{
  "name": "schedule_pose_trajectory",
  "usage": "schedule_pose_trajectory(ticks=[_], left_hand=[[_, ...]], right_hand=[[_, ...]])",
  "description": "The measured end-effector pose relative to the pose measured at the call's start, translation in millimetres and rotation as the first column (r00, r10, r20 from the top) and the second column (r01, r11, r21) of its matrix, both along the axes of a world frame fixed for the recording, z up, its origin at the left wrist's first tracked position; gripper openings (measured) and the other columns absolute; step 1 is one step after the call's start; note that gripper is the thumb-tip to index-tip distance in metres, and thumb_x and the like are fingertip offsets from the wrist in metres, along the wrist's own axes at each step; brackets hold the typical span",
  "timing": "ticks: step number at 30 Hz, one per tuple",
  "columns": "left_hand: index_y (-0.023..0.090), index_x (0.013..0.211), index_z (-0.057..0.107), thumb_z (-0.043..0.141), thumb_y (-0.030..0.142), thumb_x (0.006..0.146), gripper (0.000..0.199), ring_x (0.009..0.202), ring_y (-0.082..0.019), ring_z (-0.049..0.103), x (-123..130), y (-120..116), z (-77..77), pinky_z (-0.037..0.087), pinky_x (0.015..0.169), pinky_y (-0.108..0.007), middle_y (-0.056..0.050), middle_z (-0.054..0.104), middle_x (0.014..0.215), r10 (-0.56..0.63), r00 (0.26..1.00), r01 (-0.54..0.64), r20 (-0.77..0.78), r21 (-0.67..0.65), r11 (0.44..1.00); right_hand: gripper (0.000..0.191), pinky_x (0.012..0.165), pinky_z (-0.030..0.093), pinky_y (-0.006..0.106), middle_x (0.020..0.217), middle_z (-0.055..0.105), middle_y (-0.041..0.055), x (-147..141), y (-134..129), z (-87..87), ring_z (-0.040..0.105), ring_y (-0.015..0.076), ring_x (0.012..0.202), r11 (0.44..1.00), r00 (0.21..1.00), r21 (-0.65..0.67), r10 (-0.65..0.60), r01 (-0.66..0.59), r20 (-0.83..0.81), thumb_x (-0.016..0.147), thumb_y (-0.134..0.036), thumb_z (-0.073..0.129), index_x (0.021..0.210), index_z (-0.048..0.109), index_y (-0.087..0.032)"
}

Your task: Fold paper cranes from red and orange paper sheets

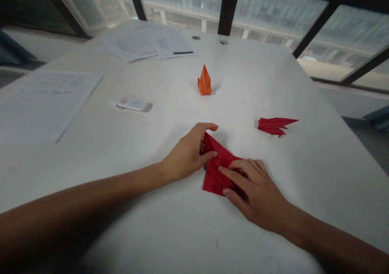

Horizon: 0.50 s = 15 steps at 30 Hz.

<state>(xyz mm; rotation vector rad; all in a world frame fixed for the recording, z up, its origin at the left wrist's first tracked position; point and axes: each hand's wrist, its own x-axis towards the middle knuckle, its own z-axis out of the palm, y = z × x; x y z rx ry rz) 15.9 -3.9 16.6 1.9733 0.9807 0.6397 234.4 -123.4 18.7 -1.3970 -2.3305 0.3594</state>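
A partly folded sheet of red origami paper (223,154) lies on the white table (170,233) in front of me, its upper edge slanting down to the right. My left hand (194,150) grips its upper left corner, thumb on top and the index finger reaching past the tip; the other fingers are mostly hidden behind the paper. Across its right side rests my right hand (255,191), index fingertip and thumb pressing the paper and covering part of the folds. Whether any right fingers reach underneath is hidden.
An orange folded paper figure (204,81) stands upright beyond my hands. To the right lies a red folded paper piece (276,126). A white labelled tube (132,103) is at left, near a printed sheet (45,104). More papers (142,43) spread toward the windows (188,7).
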Motion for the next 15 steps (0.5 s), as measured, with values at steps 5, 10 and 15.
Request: schedule_pose_trajectory(ticks=[5,10,15], left_hand=[[0.028,0.134,0.051,0.068,0.014,0.089,0.050,0.090,-0.015,0.063,-0.8,-1.8,-5.3,0.059,0.083,-0.035,-0.008,0.048,0.144,-0.061,0.992,0.090,-0.111,0.279,0.956],[0.024,0.105,0.069,0.057,0.014,0.097,0.017,0.128,-0.032,0.048,-5.2,-8.4,-3.8,0.046,0.104,-0.051,-0.008,0.054,0.147,-0.025,0.960,0.212,-0.278,0.670,0.712],[0.021,0.116,0.069,0.049,0.014,0.100,0.026,0.106,-0.023,0.061,-7.8,-6.8,0.6,0.048,0.094,-0.039,-0.008,0.073,0.120,-0.270,0.882,0.469,-0.386,0.659,0.588]], right_hand=[[0.019,0.090,0.051,0.040,0.113,0.060,0.0077,8.0,8.1,-4.5,0.059,0.0235,0.105,0.976,0.933,-0.029,-0.214,0.215,-0.289,0.097,-0.021,0.058,0.115,0.063,-0.024],[0.029,0.097,0.048,0.048,0.115,0.062,0.0089,7.7,13.7,-9.6,0.058,0.0276,0.109,0.969,0.958,0.000,-0.244,0.246,-0.153,0.087,-0.014,0.063,0.115,0.063,-0.023],[0.030,0.095,0.045,0.048,0.111,0.066,0.0087,5.1,12.5,-9.2,0.059,0.0278,0.105,0.974,0.975,0.051,-0.217,0.220,-0.055,0.084,-0.010,0.062,0.112,0.066,-0.021]])
